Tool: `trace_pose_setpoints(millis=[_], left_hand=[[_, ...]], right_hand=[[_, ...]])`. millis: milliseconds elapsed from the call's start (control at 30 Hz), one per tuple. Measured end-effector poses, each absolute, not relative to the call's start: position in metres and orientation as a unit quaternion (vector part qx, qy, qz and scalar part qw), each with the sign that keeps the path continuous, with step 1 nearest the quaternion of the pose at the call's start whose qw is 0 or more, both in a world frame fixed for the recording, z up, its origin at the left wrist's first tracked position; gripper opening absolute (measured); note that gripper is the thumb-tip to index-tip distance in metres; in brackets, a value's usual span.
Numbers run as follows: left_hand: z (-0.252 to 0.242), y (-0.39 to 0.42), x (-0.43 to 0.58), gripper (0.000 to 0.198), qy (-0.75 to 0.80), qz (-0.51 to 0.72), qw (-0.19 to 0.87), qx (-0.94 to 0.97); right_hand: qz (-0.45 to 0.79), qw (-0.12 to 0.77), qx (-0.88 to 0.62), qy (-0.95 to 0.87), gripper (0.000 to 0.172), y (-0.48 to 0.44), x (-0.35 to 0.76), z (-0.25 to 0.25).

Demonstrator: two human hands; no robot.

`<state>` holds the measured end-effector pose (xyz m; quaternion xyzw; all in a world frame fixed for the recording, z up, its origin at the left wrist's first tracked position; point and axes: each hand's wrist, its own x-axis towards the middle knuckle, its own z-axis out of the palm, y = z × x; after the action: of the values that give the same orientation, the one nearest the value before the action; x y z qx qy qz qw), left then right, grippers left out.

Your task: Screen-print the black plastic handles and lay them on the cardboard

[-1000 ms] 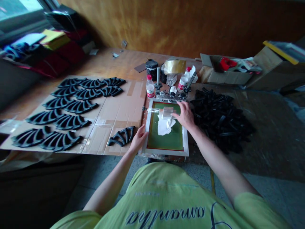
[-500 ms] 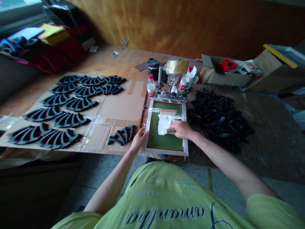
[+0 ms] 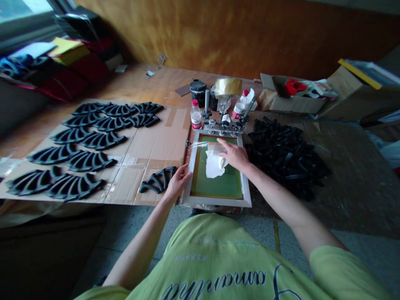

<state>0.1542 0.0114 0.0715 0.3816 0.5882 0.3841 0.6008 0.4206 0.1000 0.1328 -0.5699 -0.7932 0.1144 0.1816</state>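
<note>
Frame (image 3: 218,201) lies beneath the right hand (image 3: 236,156), fingers part-spread beside white paper (image 3: 213,168); left hand (image 3: 178,180), fingers half-curled, touches the frame's left edge; both grips unclear.

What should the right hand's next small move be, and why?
Probably settle the right hand's grip on the pale block: its fingers are right at it, though contact is unclear, and the left hand at the frame's left side may steady it.

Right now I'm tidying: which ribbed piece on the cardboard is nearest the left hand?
The lone black piece beside the left hand; others cluster farther left.
</note>
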Motion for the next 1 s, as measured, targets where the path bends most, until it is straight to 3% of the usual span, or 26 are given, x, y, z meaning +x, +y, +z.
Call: trace_pose_setpoints(millis=[67, 133, 233, 333, 467, 600, 700, 767, 900, 1000], left_hand=[[0.096, 0.014, 0.154, 0.067, 0.578, 0.406, 0.594, 0.385], [0.123, 0.021, 0.157, 0.055, 0.561, 0.443, 0.578, 0.394], [0.16, 0.042, 0.169, 0.056, 0.516, 0.53, 0.524, 0.421], [0.191, 0.076, 0.184, 0.053, 0.455, 0.604, 0.481, 0.444], [0.21, 0.107, 0.198, 0.055, 0.429, 0.62, 0.475, 0.453], [0.172, 0.073, 0.211, 0.061, 0.476, 0.589, 0.526, 0.386], [0.119, 0.018, 0.228, 0.068, 0.517, 0.361, 0.706, 0.322], [0.092, -0.013, 0.239, 0.065, 0.521, 0.317, 0.75, 0.256], [0.073, -0.032, 0.236, 0.049, 0.528, 0.398, 0.726, 0.188], [0.067, -0.027, 0.197, 0.045, 0.593, 0.42, 0.653, 0.213]], right_hand=[[0.104, 0.222, -0.616, -0.749, 0.061, 0.118, 0.441, 0.146], [0.099, 0.287, -0.654, -0.692, 0.051, 0.13, 0.474, 0.152], [0.113, 0.342, -0.704, -0.612, 0.039, 0.131, 0.518, 0.136], [0.16, 0.267, -0.739, -0.598, 0.034, 0.108, 0.52, 0.099], [0.149, 0.128, -0.676, -0.71, 0.029, 0.067, 0.471, 0.055], [0.122, 0.04, -0.656, -0.744, 0.02, 0.049, 0.434, 0.052], [0.146, 0.07, -0.697, -0.698, 0.02, 0.035, 0.413, 0.063], [0.145, 0.113, -0.673, -0.716, 0.019, 0.021, 0.395, 0.069], [0.176, 0.16, -0.506, -0.829, 0.019, 0.0, 0.386, 0.073], [0.14, 0.139, -0.543, -0.816, 0.021, 0.008, 0.441, 0.068]])
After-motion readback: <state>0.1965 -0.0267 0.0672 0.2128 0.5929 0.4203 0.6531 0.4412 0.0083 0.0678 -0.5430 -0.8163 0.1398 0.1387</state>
